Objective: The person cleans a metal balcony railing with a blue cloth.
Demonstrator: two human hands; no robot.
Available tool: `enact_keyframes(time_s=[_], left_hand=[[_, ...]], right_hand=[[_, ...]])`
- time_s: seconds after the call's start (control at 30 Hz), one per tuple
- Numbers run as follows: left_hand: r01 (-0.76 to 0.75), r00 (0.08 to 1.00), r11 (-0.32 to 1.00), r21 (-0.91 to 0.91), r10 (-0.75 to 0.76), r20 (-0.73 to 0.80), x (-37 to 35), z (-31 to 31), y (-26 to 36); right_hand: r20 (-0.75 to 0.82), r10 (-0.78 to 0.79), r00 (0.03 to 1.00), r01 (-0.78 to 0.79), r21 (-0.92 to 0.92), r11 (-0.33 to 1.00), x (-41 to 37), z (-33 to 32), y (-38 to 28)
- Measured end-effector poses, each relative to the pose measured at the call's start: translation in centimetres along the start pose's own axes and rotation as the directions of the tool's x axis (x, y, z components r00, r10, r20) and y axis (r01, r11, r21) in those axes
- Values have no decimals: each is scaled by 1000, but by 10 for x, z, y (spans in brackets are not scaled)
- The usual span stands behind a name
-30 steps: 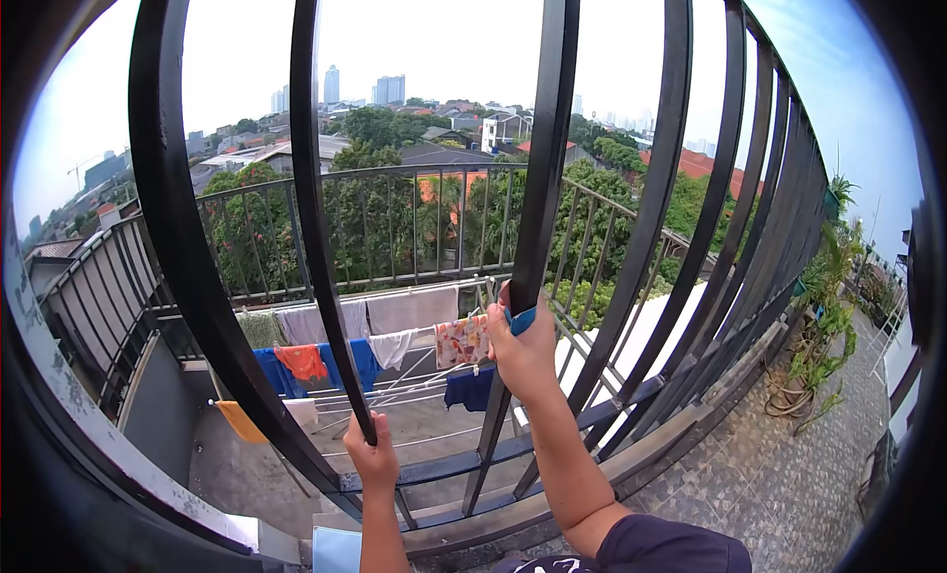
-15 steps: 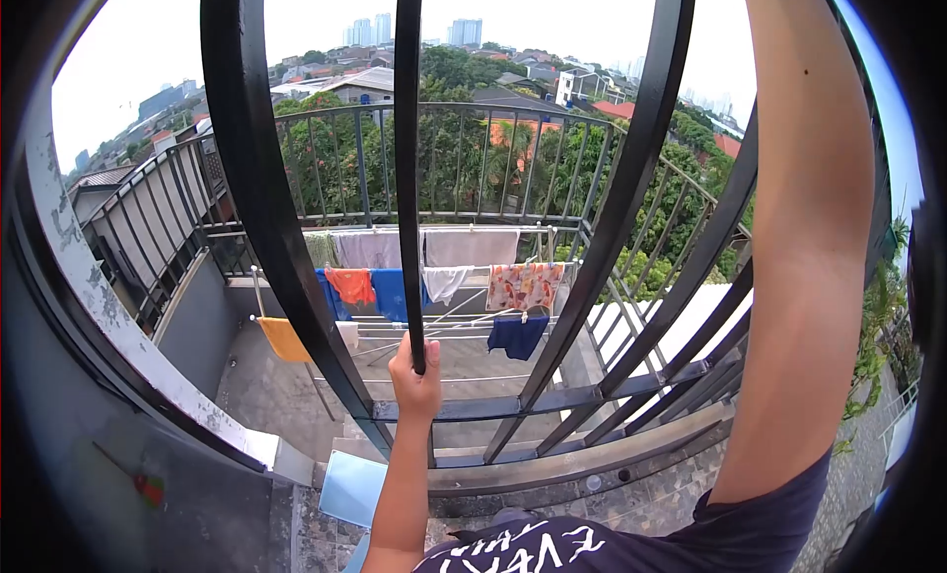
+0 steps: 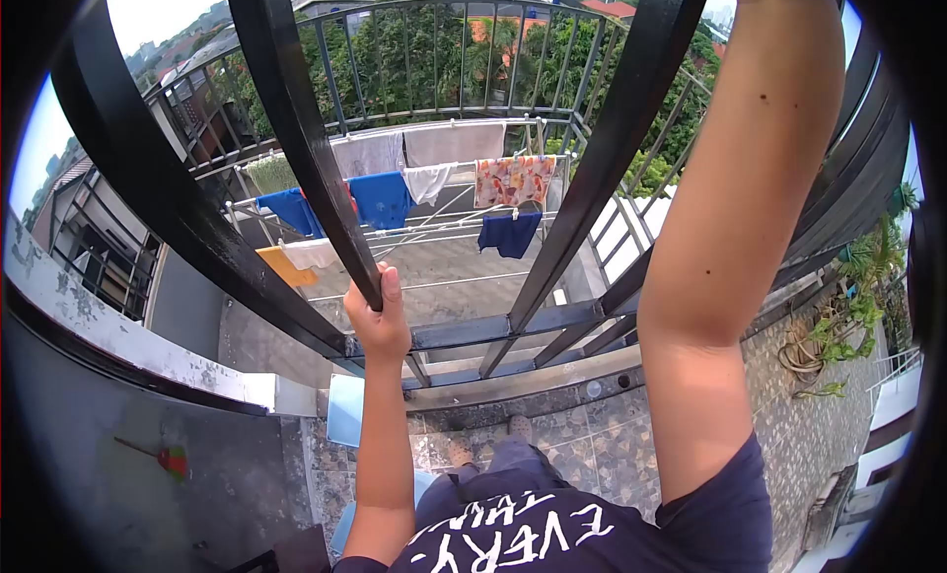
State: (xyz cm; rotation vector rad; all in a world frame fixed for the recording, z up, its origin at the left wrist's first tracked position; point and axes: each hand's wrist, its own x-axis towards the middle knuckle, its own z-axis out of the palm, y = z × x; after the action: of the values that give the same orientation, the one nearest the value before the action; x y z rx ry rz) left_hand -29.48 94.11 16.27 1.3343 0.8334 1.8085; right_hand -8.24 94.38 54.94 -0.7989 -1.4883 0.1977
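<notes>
hand, left (image 3: 379, 317), snug around a black bar (image 3: 309, 139), right hand out of view, grip unclear

Left hand (image 3: 380, 319) wrapped round a black bar (image 3: 324, 169); right arm (image 3: 740, 198) raised past the upper edge of view. Beyond the bar, laundry (image 3: 383, 200) hangs on a white drying rack (image 3: 434, 284); trees (image 3: 409, 60) rise behind a farther railing (image 3: 454, 110).

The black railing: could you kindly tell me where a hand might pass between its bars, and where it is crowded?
In this view the widest gap lies between the bar in the left hand and the next bar to its right, above the lower rail. Hanging laundry crowds the view beyond. Past the right arm, the bars look tightly packed.
</notes>
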Motion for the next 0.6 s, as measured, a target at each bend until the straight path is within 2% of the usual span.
enact_keyframes(time_s=[0.13, 0.2, 0.27, 0.3, 0.33, 0.37, 0.47, 0.6], left_hand=[[-8, 1000, 1000, 9, 8, 9, -1, 0, 3], [-23, 999, 1000, 3, 23, 30, 1, 0, 4], [-16, 999, 1000, 4, 16, 33, 2, 0, 5], [-11, 999, 1000, 5, 10, 35, 1, 0, 6], [-10, 999, 1000, 11, 10, 38, -1, 0, 6], [-14, 999, 1000, 17, 14, 39, -1, 1, 7], [-43, 998, 999, 11, 43, 51, 5, 2, 9], [-57, 996, 998, 19, 55, 76, 3, -2, 4]], right_hand=[[-97, 103, 990, -100, 37, 994, -92, 8, 43], [-177, 244, 954, -235, 71, 969, -145, 23, 59], [-206, 313, 927, -290, 138, 947, -181, 29, 87], [-164, 320, 933, -293, 170, 941, -198, 29, 100], [-169, 366, 915, -311, 283, 907, -216, 31, 112], [-120, 388, 914, -344, 279, 897, -237, 30, 126], [-116, 449, 886, -411, 253, 876, -297, 37, 171], [-73, 493, 867, -450, 309, 838, -311, 36, 176]])
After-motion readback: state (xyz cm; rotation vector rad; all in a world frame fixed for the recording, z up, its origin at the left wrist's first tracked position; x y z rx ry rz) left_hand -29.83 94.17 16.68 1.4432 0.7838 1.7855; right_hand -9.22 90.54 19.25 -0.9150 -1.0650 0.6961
